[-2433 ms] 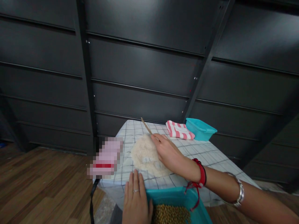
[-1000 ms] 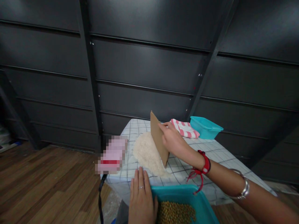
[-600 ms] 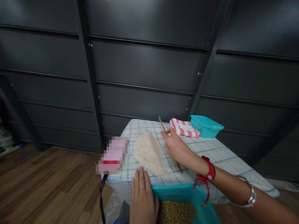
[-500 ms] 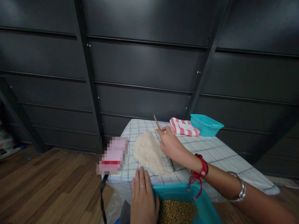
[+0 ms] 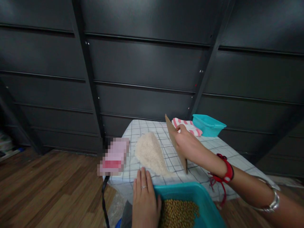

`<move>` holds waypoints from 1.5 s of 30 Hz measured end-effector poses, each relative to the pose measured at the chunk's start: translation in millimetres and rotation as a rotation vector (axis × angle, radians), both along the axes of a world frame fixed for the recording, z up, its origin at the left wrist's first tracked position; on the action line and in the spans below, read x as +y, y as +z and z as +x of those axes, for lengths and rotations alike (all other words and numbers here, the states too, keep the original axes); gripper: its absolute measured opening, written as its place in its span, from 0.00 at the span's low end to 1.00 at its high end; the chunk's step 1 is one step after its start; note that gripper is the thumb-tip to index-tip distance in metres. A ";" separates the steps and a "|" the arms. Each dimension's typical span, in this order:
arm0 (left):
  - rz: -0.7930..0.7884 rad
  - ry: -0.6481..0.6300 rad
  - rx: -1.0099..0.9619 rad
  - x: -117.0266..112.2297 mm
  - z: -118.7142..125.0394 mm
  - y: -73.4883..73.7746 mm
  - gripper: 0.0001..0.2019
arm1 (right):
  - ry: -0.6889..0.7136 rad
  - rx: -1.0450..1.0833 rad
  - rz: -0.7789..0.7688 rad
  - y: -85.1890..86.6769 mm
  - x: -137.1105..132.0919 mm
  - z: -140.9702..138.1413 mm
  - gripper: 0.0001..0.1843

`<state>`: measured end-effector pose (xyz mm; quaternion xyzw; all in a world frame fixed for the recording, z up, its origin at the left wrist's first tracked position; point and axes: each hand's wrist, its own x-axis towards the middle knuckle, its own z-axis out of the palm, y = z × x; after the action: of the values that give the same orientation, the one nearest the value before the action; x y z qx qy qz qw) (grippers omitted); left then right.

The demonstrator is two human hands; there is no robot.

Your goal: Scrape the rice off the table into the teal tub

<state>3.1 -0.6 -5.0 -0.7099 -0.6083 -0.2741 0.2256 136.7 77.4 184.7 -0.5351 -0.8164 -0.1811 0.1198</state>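
While the right hand (image 5: 186, 142) pinches a flat, stiff sheet of tan cardboard (image 5: 173, 135), a low heap of tiny cream-white grains (image 5: 150, 152) sits apart from it on the table (image 5: 139, 126). Make the heap the middle of a clock, with twelve o'clock farthest from the person. The sheet stands on edge at three o'clock, leaning a bit. I can't tell if its low edge touches the white cloth with dark crossing lines (image 5: 225, 158) that covers the table. The heap's thin tail points between four and five o'clock. Fingers straight, the left hand (image 5: 145, 196) lies flat at six o'clock, well apart from the right hand. Just beside it, at five o'clock, a deep teal plastic tub (image 5: 209, 205) holds small, round, brown-green beans (image 5: 179, 212). At two o'clock lies a folded pink-and-white striped towel (image 5: 190, 126), and just past it is a bright teal plastic box (image 5: 209, 126). At nine o'clock is a long pink thing (image 5: 116, 155), too blurry to name. A black strap (image 5: 104, 199) hangs at eight o'clock. At twelve o'clock is a dark panelled wall (image 5: 147, 63).
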 end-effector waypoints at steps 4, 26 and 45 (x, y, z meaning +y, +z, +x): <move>0.025 0.003 -0.013 -0.9 0.1 6.8 0.25 | 0.038 0.064 -0.013 -14.2 -8.4 -10.1 0.20; -0.015 0.006 -0.062 -3.0 2.1 9.4 0.25 | 0.227 0.212 0.137 19.4 11.8 34.8 0.23; -0.103 -0.056 0.042 -3.6 -10.0 1.8 0.37 | 0.027 -0.180 -0.217 19.1 62.2 69.2 0.17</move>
<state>-6.9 -4.2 -3.1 -0.7429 -0.5965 -0.2336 0.1940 206.0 139.6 203.9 -0.5156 -0.8457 -0.1372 -0.0100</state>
